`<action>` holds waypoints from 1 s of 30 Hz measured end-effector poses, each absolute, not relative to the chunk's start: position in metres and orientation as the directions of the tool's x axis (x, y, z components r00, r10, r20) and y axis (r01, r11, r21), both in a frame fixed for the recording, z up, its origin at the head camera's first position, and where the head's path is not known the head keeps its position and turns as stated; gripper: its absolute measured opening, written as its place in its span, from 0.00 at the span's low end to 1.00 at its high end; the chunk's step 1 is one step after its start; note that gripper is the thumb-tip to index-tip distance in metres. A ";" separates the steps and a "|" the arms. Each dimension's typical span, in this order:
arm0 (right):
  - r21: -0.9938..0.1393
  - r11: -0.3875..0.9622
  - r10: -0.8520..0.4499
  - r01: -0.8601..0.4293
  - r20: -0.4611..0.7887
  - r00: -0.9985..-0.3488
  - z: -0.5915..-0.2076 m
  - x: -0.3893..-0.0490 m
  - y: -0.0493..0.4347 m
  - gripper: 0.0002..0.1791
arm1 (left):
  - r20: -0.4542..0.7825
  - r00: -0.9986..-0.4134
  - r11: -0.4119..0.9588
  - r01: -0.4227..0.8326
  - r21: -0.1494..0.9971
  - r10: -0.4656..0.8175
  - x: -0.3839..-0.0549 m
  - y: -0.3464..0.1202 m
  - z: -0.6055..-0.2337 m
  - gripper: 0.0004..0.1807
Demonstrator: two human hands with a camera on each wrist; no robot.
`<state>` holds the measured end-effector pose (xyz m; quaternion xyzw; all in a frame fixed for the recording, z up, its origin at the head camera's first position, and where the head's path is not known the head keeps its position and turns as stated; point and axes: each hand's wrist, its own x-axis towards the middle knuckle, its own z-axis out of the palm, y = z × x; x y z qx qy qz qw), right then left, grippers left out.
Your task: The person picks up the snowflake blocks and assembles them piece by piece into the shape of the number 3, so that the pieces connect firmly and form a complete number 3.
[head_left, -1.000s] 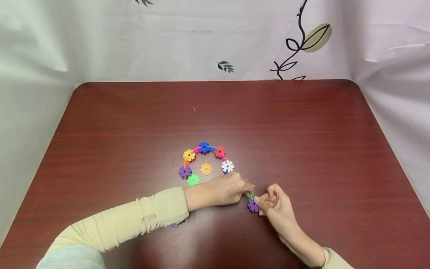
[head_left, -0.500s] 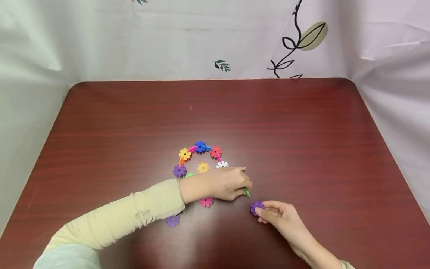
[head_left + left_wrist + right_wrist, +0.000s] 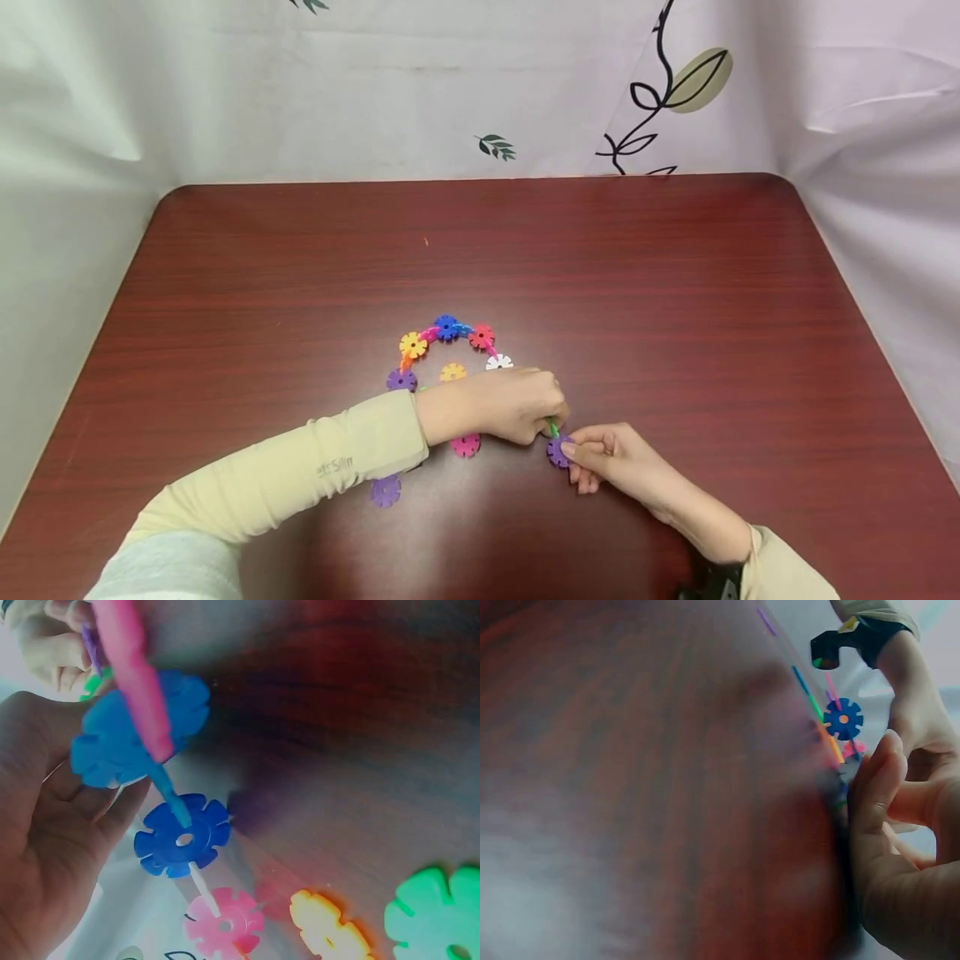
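Notched plastic snowflake discs form a chain on the table, with a blue disc (image 3: 446, 327), a red disc (image 3: 482, 336) and a white disc (image 3: 498, 362) among them. Over the chain's right part, my left hand (image 3: 510, 406) pinches a green disc (image 3: 553, 427), seen nearly edge-on. My right hand (image 3: 618, 462) holds a purple disc (image 3: 558, 451) between thumb and fingers, against the green one; whether their slots interlock is unclear. In the left wrist view, a light-blue disc (image 3: 105, 750) and an edge-on pink disc (image 3: 131, 667) stand beside the left palm (image 3: 45, 825).
Inside the chain lies a loose yellow disc (image 3: 452, 372). A pink disc (image 3: 466, 446) and another purple disc (image 3: 386, 492) show below the left forearm, which covers part of the layout. The brown table (image 3: 262, 275) ends at a pale curtain (image 3: 390, 92).
Half a second ago the right hand held the purple disc apart from the green one, after they met earlier. Now it has moved up and left, bringing them together again.
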<state>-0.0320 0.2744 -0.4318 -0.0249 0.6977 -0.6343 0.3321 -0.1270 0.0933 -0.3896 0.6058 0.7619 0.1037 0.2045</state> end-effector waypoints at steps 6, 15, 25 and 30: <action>-0.917 0.256 -0.439 0.306 -0.392 -0.808 -0.431 -0.032 0.273 0.17 | -0.186 -0.111 0.169 0.929 0.330 0.976 -0.125 0.096 -0.393 0.09; -0.940 0.251 -0.338 0.233 -0.311 -0.888 -0.435 -0.027 0.267 0.17 | -0.171 -0.109 0.160 0.934 0.318 0.979 -0.126 0.094 -0.389 0.05; -0.945 0.216 -0.265 0.246 -0.299 -0.917 -0.434 -0.024 0.261 0.17 | -0.107 -0.102 0.123 0.971 0.206 0.989 -0.126 0.088 -0.389 0.08; -0.932 0.160 -0.152 0.324 -0.348 -0.925 -0.432 -0.019 0.252 0.15 | -0.050 -0.116 0.124 0.968 0.217 0.992 -0.122 0.087 -0.395 0.09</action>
